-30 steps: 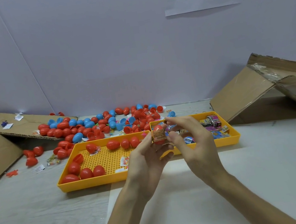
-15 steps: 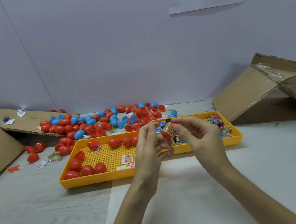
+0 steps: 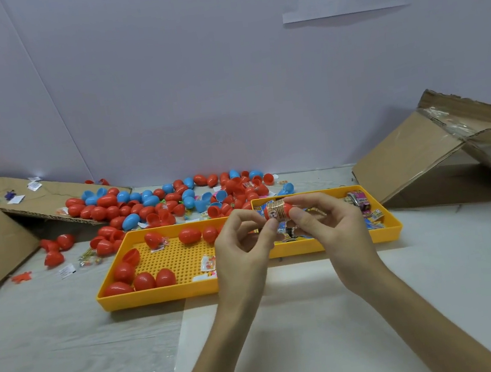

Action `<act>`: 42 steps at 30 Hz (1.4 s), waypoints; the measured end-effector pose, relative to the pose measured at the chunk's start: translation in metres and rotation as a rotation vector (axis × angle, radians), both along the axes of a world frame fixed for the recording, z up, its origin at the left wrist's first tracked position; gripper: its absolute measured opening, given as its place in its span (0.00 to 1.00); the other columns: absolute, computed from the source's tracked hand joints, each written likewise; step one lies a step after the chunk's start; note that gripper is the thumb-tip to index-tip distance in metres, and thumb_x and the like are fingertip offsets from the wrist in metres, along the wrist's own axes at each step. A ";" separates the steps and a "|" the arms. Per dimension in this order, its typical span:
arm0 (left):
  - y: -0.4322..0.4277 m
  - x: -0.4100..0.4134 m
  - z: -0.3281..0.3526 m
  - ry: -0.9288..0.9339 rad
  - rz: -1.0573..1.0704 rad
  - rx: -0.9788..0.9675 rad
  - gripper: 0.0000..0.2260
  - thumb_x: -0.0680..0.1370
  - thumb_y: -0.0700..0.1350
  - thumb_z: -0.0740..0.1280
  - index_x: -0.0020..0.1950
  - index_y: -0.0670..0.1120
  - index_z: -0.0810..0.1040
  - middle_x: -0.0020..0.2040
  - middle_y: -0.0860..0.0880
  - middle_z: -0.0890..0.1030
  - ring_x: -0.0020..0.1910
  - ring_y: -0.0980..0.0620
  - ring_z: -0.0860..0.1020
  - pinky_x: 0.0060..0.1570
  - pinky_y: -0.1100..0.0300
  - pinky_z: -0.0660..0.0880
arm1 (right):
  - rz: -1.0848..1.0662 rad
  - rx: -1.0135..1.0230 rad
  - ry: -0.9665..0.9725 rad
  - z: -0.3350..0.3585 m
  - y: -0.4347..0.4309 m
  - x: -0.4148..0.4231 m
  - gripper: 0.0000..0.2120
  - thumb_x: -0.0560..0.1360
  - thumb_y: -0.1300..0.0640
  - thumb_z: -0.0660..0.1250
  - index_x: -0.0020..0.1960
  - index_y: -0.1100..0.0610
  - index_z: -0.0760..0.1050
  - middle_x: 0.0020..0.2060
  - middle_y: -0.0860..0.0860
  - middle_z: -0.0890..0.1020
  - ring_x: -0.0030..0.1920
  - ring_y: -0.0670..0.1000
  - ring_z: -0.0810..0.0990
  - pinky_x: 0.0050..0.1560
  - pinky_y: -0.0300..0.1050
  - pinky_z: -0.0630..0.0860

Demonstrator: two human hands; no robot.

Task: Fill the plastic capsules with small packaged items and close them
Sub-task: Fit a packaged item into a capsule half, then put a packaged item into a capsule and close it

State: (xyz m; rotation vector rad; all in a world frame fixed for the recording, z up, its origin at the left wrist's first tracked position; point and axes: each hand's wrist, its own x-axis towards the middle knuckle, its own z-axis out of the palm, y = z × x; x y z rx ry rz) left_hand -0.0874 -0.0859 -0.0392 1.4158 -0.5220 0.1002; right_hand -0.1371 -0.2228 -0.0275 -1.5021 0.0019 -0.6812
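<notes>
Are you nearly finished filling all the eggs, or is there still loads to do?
Not nearly. Several closed red capsules lie in the left tray, so those look done. Right now the left hand pinches a gold packet and the right hand holds a red capsule half around it; not closed yet. Left: a big pile of capsules behind the trays, and more packets in the right tray.

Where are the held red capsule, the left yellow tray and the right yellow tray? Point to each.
held red capsule [image 3: 288, 209], head view, its bare red shell.
left yellow tray [image 3: 158, 295], head view, its front wall.
right yellow tray [image 3: 296, 249], head view, its front wall.
</notes>
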 end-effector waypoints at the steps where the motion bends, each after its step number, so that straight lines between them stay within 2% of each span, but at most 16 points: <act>1: 0.000 0.000 -0.001 -0.017 0.012 0.013 0.04 0.78 0.44 0.73 0.48 0.47 0.79 0.42 0.47 0.85 0.45 0.47 0.85 0.45 0.56 0.83 | -0.007 -0.007 -0.002 -0.001 0.000 0.000 0.08 0.73 0.54 0.73 0.52 0.52 0.84 0.48 0.49 0.87 0.49 0.50 0.86 0.47 0.39 0.81; 4: -0.002 -0.002 -0.002 -0.062 0.048 0.056 0.03 0.78 0.44 0.72 0.48 0.51 0.80 0.44 0.52 0.85 0.46 0.50 0.86 0.46 0.56 0.82 | -0.028 -0.021 -0.024 -0.004 0.003 0.001 0.07 0.75 0.61 0.73 0.52 0.54 0.83 0.47 0.46 0.88 0.49 0.47 0.87 0.47 0.36 0.80; 8: -0.003 -0.007 -0.002 -0.131 0.191 0.105 0.05 0.78 0.46 0.73 0.51 0.54 0.81 0.47 0.61 0.84 0.48 0.58 0.83 0.43 0.67 0.79 | -0.072 -0.008 -0.060 -0.004 0.006 0.000 0.10 0.71 0.55 0.75 0.51 0.55 0.83 0.47 0.46 0.87 0.48 0.48 0.87 0.46 0.36 0.80; 12: -0.003 -0.010 0.000 -0.154 0.276 0.106 0.07 0.77 0.45 0.74 0.51 0.58 0.81 0.49 0.65 0.82 0.46 0.61 0.82 0.40 0.71 0.76 | -0.067 -0.007 -0.071 -0.008 0.008 0.002 0.08 0.71 0.60 0.76 0.50 0.56 0.83 0.46 0.48 0.88 0.48 0.49 0.87 0.47 0.37 0.81; 15: -0.001 -0.009 0.001 -0.154 0.313 0.101 0.07 0.77 0.46 0.74 0.48 0.58 0.82 0.46 0.63 0.83 0.45 0.61 0.82 0.39 0.70 0.76 | -0.059 -0.010 -0.074 -0.010 0.010 0.002 0.08 0.71 0.60 0.76 0.50 0.56 0.83 0.47 0.48 0.88 0.49 0.49 0.87 0.47 0.37 0.81; 19: 0.001 -0.005 0.002 -0.125 0.295 0.107 0.03 0.76 0.46 0.75 0.47 0.53 0.84 0.45 0.58 0.84 0.44 0.56 0.83 0.39 0.68 0.77 | -0.047 -0.034 -0.088 -0.007 0.009 0.001 0.11 0.70 0.56 0.75 0.51 0.55 0.84 0.47 0.47 0.88 0.49 0.48 0.87 0.47 0.37 0.81; 22: 0.003 -0.001 0.003 -0.073 0.214 0.084 0.02 0.77 0.43 0.75 0.46 0.50 0.84 0.46 0.54 0.85 0.44 0.55 0.84 0.41 0.68 0.77 | -0.030 -0.052 -0.089 -0.005 0.005 0.000 0.09 0.72 0.59 0.75 0.52 0.54 0.84 0.47 0.47 0.88 0.48 0.48 0.87 0.47 0.35 0.80; 25: 0.005 0.001 0.005 -0.020 0.142 0.038 0.04 0.77 0.40 0.74 0.46 0.48 0.84 0.47 0.51 0.86 0.44 0.56 0.85 0.44 0.63 0.81 | -0.018 -0.044 -0.084 -0.004 0.003 0.000 0.08 0.73 0.62 0.75 0.52 0.55 0.84 0.45 0.47 0.88 0.48 0.48 0.87 0.46 0.35 0.79; 28: 0.006 0.002 0.006 -0.035 0.105 0.029 0.05 0.76 0.39 0.74 0.45 0.48 0.84 0.46 0.53 0.86 0.47 0.57 0.84 0.46 0.64 0.80 | -0.023 -0.050 -0.096 -0.002 0.003 -0.001 0.09 0.72 0.57 0.74 0.51 0.55 0.84 0.46 0.47 0.88 0.48 0.47 0.87 0.46 0.35 0.79; 31: 0.007 0.002 0.007 -0.021 0.060 0.014 0.06 0.76 0.39 0.74 0.44 0.49 0.84 0.46 0.60 0.86 0.48 0.61 0.84 0.45 0.69 0.78 | -0.018 -0.060 -0.089 -0.001 0.003 -0.001 0.10 0.72 0.56 0.74 0.51 0.57 0.84 0.46 0.48 0.87 0.49 0.47 0.86 0.47 0.36 0.80; 35: 0.008 0.002 0.007 -0.032 0.055 0.010 0.08 0.77 0.37 0.73 0.43 0.49 0.83 0.43 0.57 0.86 0.45 0.58 0.84 0.44 0.69 0.78 | 0.003 -0.083 -0.076 -0.002 0.004 -0.001 0.09 0.72 0.56 0.73 0.51 0.58 0.82 0.46 0.49 0.87 0.48 0.47 0.86 0.47 0.36 0.80; 42: 0.009 0.001 0.008 -0.085 0.063 0.030 0.10 0.76 0.35 0.73 0.43 0.50 0.82 0.44 0.58 0.85 0.46 0.59 0.84 0.44 0.69 0.79 | 0.010 -0.082 -0.048 -0.003 0.002 -0.001 0.08 0.72 0.55 0.72 0.49 0.58 0.82 0.45 0.48 0.87 0.47 0.47 0.86 0.46 0.37 0.80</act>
